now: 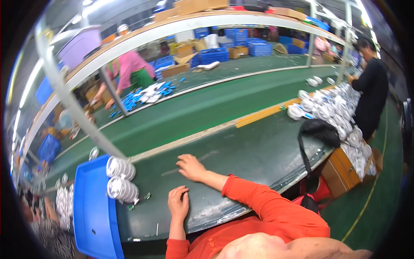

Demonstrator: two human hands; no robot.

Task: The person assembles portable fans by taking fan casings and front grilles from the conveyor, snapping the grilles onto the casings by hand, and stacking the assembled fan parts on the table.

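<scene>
Stacked silver discs (121,179) lie untouched on the near rim of a blue bin (92,216) at left, while the left hand (178,203), fingers curled, and right hand (190,167), fingers spread, rest empty on the green bench (258,151).

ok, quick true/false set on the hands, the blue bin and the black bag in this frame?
1. Both hands rest empty on the green table. True: left hand and right hand lie flat, holding nothing.
2. The blue bin sits to the person's right. False: it is on their left.
3. Stacks of round silver parts lie at the bin's edge. True.
4. The black bag is on the floor. False: it sits at the table's right end, strap hanging over the edge.
</scene>
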